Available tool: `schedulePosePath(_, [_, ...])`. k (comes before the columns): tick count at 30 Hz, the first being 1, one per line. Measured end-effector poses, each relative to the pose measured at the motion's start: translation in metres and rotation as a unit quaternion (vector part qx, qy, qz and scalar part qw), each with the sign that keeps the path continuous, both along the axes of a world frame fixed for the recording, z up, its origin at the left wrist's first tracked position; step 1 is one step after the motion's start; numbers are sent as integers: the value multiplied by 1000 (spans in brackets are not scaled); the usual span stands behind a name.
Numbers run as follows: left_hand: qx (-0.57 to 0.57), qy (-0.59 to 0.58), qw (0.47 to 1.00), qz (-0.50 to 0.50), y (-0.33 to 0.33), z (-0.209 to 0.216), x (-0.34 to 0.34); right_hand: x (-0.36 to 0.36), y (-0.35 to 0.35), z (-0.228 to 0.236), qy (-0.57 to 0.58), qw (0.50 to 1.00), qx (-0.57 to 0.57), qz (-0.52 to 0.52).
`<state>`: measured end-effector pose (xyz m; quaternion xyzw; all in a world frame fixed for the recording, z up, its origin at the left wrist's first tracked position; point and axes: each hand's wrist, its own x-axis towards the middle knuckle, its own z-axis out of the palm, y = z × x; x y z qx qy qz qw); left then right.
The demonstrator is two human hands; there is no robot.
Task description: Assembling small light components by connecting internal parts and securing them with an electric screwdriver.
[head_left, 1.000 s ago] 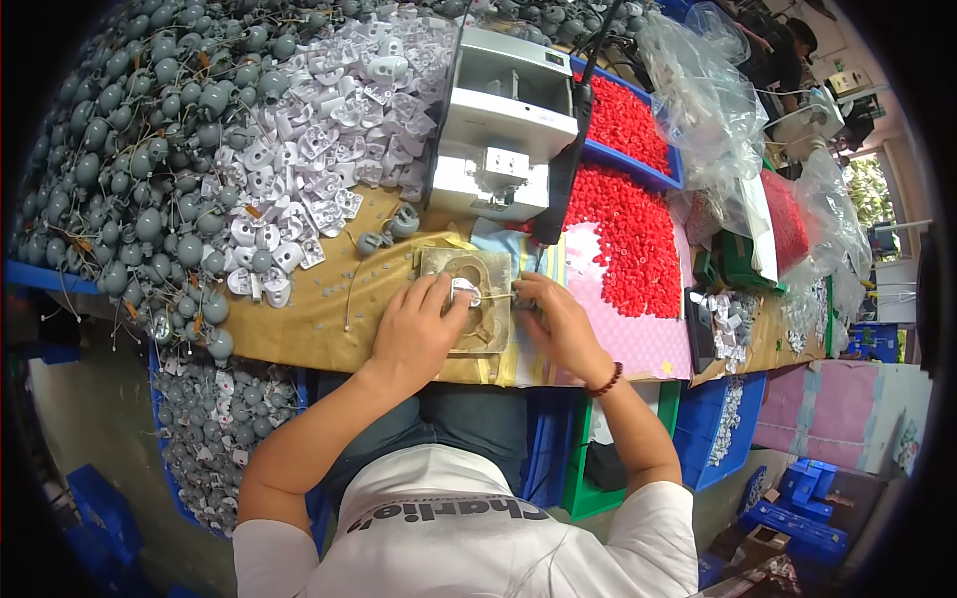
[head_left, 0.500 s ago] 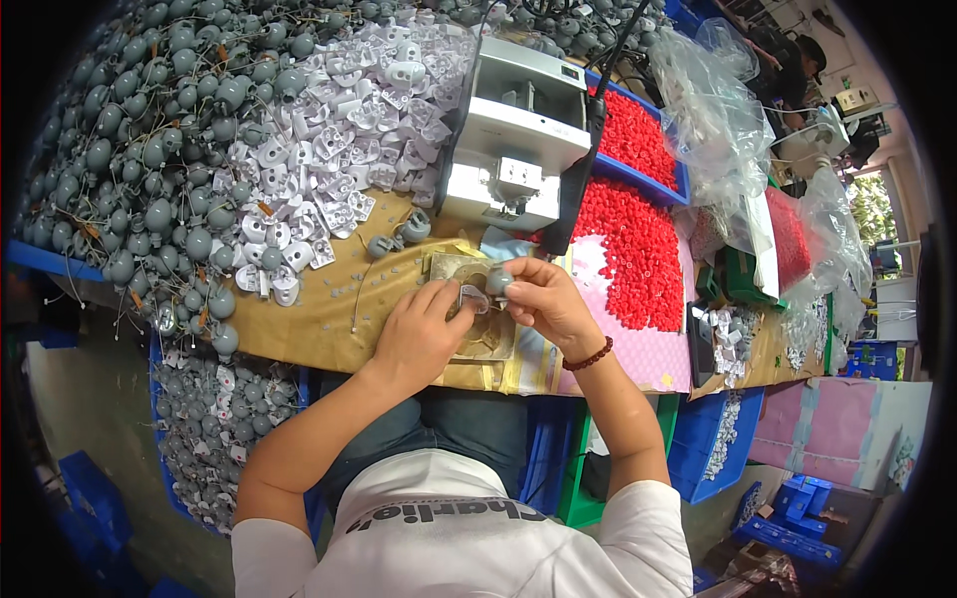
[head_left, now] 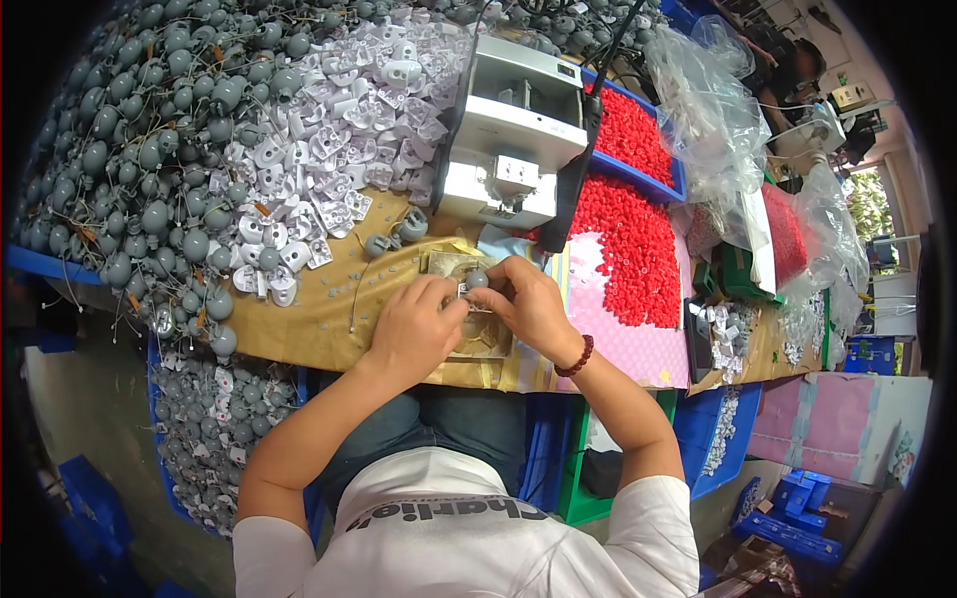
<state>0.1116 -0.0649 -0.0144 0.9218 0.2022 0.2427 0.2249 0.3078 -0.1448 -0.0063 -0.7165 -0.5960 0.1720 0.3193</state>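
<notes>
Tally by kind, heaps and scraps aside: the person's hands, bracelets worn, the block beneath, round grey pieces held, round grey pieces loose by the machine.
Left hand and right hand: 2
Beaded bracelet: 1
Block: 1
Held grey piece: 1
Loose grey pieces: 2
Total: 7

A boxy white-and-silver metal machine (head_left: 528, 122) stands at the far middle of the bench (head_left: 289, 334). Right of it, small red plastic pieces fill a shallow blue plastic tray (head_left: 638, 176); nearer, a loose heap of small red pieces (head_left: 628, 254) spreads over a pink patterned sheet (head_left: 653, 357). Crumpled clear plastic bags (head_left: 688, 95) lie beyond, toward the right. Blue plastic crates (head_left: 797, 513) sit at the near right.
</notes>
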Motion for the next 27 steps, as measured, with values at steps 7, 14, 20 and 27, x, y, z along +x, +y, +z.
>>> schedulePosePath(7, [-3, 21, 999, 27, 0, 13, 15, 5, -3, 4, 142, 989, -22, 13])
schedulePosePath(14, [49, 19, 998, 36, 1, 5, 21, 13, -16, 10, 34, 976, 104, 190])
schedulePosePath(20, [45, 21, 997, 56, 1, 9, 26, 75, 31, 13, -99, 944, 272, -159])
schedulePosePath(27, [36, -2, 998, 47, 1, 6, 29, 108, 69, -2, 218, 928, 175, -246])
